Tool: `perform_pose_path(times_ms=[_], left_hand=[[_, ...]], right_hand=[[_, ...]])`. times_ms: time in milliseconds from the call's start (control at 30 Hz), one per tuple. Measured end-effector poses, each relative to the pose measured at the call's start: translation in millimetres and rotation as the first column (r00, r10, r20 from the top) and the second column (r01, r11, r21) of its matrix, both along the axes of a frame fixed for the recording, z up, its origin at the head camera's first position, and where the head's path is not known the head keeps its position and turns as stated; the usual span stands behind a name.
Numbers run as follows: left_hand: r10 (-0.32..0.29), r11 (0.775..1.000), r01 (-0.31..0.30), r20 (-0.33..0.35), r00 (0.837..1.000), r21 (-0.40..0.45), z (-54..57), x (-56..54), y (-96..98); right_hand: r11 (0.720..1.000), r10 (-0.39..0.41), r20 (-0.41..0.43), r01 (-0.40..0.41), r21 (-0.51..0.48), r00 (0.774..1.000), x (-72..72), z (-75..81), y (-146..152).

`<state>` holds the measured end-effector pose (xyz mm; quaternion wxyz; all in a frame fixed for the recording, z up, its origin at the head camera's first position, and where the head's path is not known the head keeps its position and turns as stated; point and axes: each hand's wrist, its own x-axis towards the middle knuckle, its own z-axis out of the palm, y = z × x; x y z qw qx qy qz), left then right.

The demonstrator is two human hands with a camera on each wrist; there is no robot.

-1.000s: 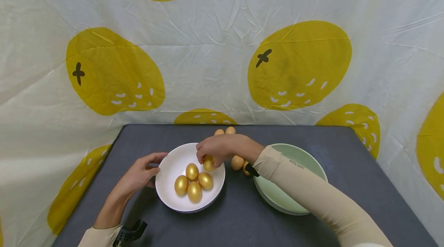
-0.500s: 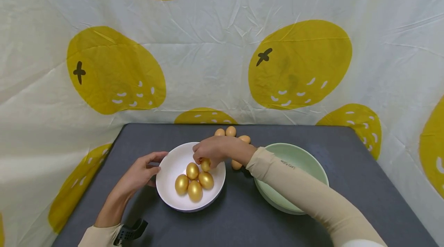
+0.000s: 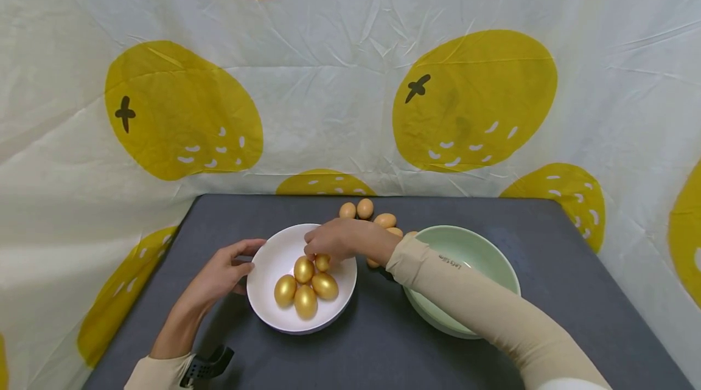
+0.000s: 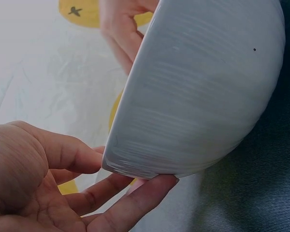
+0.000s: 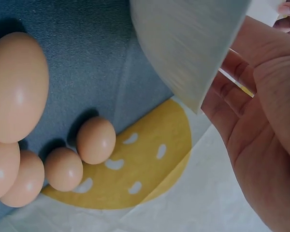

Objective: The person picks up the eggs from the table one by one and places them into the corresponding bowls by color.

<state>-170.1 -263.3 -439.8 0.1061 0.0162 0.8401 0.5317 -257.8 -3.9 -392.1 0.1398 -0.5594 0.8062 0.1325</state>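
Note:
A white bowl stands left of centre on the table, with several golden eggs inside. My left hand holds its left rim; in the left wrist view the thumb meets the rim and other fingers bear on the outer side. Reaching in over the far right rim, my right hand has its fingers round another golden egg, set against the others and partly covered by the hand. The right wrist view shows this hand at the bowl's outer wall, its fingertips hidden behind it.
A light green bowl stands to the right, partly behind my right sleeve. Several brown eggs lie on the dark table behind and between the bowls. A white cloth with yellow fruit prints hangs behind.
My right hand has moved a little left and deeper over the white bowl, bringing its golden egg in against the others. The left hand stays at the rim.

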Motion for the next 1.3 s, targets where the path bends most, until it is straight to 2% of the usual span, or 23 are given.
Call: perform_pose_path(times_ms=[167, 267, 500, 700, 800, 967, 1167, 1300], left_hand=[[0.004, 1.000, -0.004, -0.003, 1.000, 0.006, 1.2, 0.0, -0.3], [-0.011, 1.000, 0.011, -0.009, 1.000, 0.009, 1.8, 0.5, -0.7], [-0.012, 1.000, 0.012, -0.005, 1.000, 0.010, 1.8, 0.9, -0.6], [-0.011, 1.000, 0.011, -0.002, 1.000, 0.013, 2.2, 1.4, -0.7], [-0.022, 1.000, 0.022, -0.004, 1.000, 0.020, 2.6, 1.5, -0.4], [-0.020, 0.999, 0.020, -0.006, 1.000, 0.025, 2.2, 2.4, 0.2], [-0.015, 1.000, 0.015, -0.003, 1.000, 0.021, 1.1, 2.3, 0.2], [-0.011, 1.000, 0.011, 0.001, 1.000, 0.018, 1.6, 2.1, 0.7]], right_hand=[[0.999, 0.009, 0.006, -0.008, -0.047, 1.000, -1.5, 1.4, 7], [0.995, 0.028, 0.016, -0.027, -0.091, 0.999, -2.6, 8.1, 16], [0.979, 0.008, 0.119, 0.017, -0.205, 0.993, -1.3, 25.7, 44], [0.968, -0.001, 0.087, 0.023, -0.250, 0.996, 1.9, 31.7, 69], [0.967, -0.050, 0.115, 0.077, -0.242, 0.992, 2.7, 32.8, 80], [0.959, -0.145, 0.191, 0.185, -0.214, 0.971, 3.5, 30.4, 97], [0.965, -0.158, 0.172, 0.188, -0.180, 0.972, 3.4, 24.0, 109], [0.967, -0.197, 0.179, 0.221, -0.123, 0.964, 1.4, 19.5, 114]])
